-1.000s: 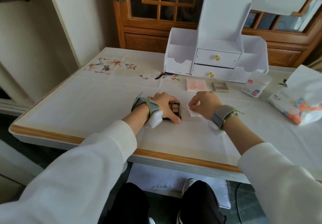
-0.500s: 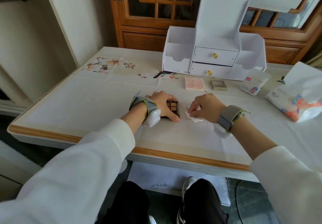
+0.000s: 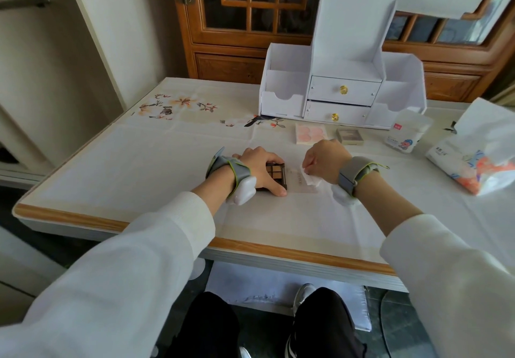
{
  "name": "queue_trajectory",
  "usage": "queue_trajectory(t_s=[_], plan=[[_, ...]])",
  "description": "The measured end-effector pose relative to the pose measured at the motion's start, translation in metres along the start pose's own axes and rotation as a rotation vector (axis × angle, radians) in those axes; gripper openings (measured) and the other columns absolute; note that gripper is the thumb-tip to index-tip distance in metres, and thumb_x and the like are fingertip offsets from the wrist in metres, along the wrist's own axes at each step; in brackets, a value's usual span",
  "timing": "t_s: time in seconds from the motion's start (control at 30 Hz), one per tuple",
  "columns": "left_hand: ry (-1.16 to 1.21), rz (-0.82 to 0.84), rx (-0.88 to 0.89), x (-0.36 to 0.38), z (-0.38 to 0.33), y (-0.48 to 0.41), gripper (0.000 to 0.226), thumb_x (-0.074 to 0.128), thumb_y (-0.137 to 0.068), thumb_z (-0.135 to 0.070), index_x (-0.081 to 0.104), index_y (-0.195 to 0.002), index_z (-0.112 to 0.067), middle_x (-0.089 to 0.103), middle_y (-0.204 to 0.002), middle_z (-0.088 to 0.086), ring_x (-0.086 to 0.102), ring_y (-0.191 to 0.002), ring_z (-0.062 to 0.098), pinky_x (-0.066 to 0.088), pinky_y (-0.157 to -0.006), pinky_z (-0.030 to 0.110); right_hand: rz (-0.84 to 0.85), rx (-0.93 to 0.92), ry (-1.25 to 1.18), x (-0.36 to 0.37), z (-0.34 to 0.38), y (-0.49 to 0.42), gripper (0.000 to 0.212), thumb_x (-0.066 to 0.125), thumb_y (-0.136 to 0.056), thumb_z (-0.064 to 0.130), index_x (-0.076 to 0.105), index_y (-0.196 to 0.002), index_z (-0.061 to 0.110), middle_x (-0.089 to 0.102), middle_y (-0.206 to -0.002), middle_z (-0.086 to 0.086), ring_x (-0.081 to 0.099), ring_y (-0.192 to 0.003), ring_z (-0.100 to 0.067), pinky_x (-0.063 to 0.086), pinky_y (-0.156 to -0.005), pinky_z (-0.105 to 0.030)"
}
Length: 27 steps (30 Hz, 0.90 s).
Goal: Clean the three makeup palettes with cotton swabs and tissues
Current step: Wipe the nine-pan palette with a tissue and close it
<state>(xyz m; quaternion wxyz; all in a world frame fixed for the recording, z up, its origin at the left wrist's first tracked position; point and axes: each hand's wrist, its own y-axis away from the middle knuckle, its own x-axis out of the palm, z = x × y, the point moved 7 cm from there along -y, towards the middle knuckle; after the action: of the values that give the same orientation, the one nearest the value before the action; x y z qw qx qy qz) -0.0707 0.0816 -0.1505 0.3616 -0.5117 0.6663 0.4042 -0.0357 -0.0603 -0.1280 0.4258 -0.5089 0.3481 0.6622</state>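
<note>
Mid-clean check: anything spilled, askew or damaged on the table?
Nothing stands out. The left hand holds the brown palette flat, and the right hand pinches a tissue beside it. The pink palette and small palette lie flat before the organizer; no spill visible.

Wood-edged table (image 3: pixel 278 252) — matt, crumpled paper tissue (image 3: pixel 312 181)

- White desk organiser (image 3: pixel 345 59) with two gold-knobbed drawers stands on the table (image 3: pixel 139 168).
- Flower print (image 3: pixel 178 104) lies on the table cover, left of the organiser.
- Wooden panelling (image 3: pixel 228 63) rises behind the organiser.
</note>
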Motion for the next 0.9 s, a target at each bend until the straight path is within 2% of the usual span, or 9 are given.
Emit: queue_trajectory(t_s=[0.1,0.13,0.23,0.33,0.47,0.53,0.63,0.77,0.9], plan=[[-0.019,0.006,0.000,0.001,0.000,0.000,0.078,0.080,-0.061,-0.054,0.049,-0.132,-0.038,0.052,-0.129,-0.006,0.046,-0.122,0.021,0.035,-0.101,0.039,-0.006,-0.013,-0.013,0.005,0.009,0.001,0.013,0.062,-0.076,0.022,0.068,-0.073,0.033,0.067,-0.084,0.007,0.058,-0.086,-0.013,0.046,-0.077,-0.023],[-0.024,0.000,-0.003,0.001,0.000,0.000,0.078,0.080,-0.061,-0.054,0.049,-0.131,-0.038,0.052,-0.128,-0.007,0.046,-0.121,0.021,0.035,-0.101,0.039,-0.009,-0.023,-0.010,0.006,0.014,0.000,0.012,0.062,-0.077,0.024,0.068,-0.074,0.035,0.066,-0.085,0.008,0.058,-0.089,-0.014,0.047,-0.080,-0.025],[-0.027,-0.012,-0.008,0.002,0.000,-0.003,0.078,0.080,-0.060,-0.055,0.050,-0.130,-0.039,0.055,-0.125,-0.007,0.048,-0.120,0.021,0.036,-0.096,0.037,-0.019,-0.046,-0.009,0.008,0.027,-0.003,0.013,0.062,-0.082,0.024,0.072,-0.091,0.024,0.066,-0.093,0.004,0.056,-0.094,-0.016,0.039,-0.075,-0.020],[-0.007,-0.014,-0.012,0.001,0.001,-0.002,0.079,0.080,-0.060,-0.055,0.050,-0.131,-0.039,0.056,-0.124,-0.008,0.049,-0.119,0.020,0.035,-0.090,0.034,-0.029,-0.035,-0.051,0.006,0.028,-0.002,0.014,0.063,-0.082,0.022,0.073,-0.091,0.023,0.069,-0.094,0.002,0.058,-0.093,-0.016,0.039,-0.073,-0.020],[0.031,-0.019,-0.008,0.002,0.003,0.001,0.077,0.080,-0.061,-0.053,0.050,-0.130,-0.038,0.055,-0.123,-0.007,0.051,-0.117,0.020,0.034,-0.085,0.029,0.040,-0.027,-0.096,0.006,0.028,0.006,0.016,0.064,-0.078,0.021,0.074,-0.090,0.023,0.070,-0.091,0.003,0.061,-0.089,-0.014,0.040,-0.071,-0.017],[0.035,-0.017,-0.005,0.002,0.003,0.002,0.075,0.080,-0.061,-0.053,0.051,-0.129,-0.039,0.054,-0.123,-0.007,0.050,-0.117,0.020,0.035,-0.085,0.029,0.083,-0.045,-0.065,0.006,0.030,0.011,0.016,0.063,-0.077,0.020,0.074,-0.089,0.024,0.069,-0.087,0.006,0.059,-0.083,-0.011,0.039,-0.066,-0.015],[0.055,-0.010,-0.002,0.002,0.004,0.001,0.075,0.081,-0.061,-0.052,0.052,-0.128,-0.039,0.054,-0.124,-0.007,0.051,-0.117,0.019,0.038,-0.087,0.030,0.133,-0.093,-0.015,0.009,0.034,0.016,0.016,0.064,-0.078,0.020,0.073,-0.089,0.025,0.065,-0.084,0.008,0.052,-0.076,-0.007,0.032,-0.049,0.000],[0.078,0.001,0.000,0.002,0.003,0.002,0.077,0.082,-0.062,-0.050,0.051,-0.131,-0.036,0.054,-0.127,-0.006,0.051,-0.118,0.019,0.039,-0.088,0.027,0.153,-0.164,0.001,0.008,0.035,0.020,0.014,0.065,-0.080,0.019,0.074,-0.090,0.024,0.065,-0.090,0.006,0.050,-0.079,-0.006,0.028,-0.053,-0.002],[0.097,0.009,0.002,0.002,0.002,0.003,0.077,0.082,-0.063,-0.048,0.050,-0.133,-0.034,0.054,-0.129,-0.005,0.051,-0.119,0.018,0.037,-0.086,0.023,0.198,-0.191,0.047,0.008,0.034,0.021,0.013,0.065,-0.080,0.016,0.073,-0.087,0.023,0.062,-0.087,0.007,0.050,-0.081,-0.008,0.031,-0.060,-0.006]])
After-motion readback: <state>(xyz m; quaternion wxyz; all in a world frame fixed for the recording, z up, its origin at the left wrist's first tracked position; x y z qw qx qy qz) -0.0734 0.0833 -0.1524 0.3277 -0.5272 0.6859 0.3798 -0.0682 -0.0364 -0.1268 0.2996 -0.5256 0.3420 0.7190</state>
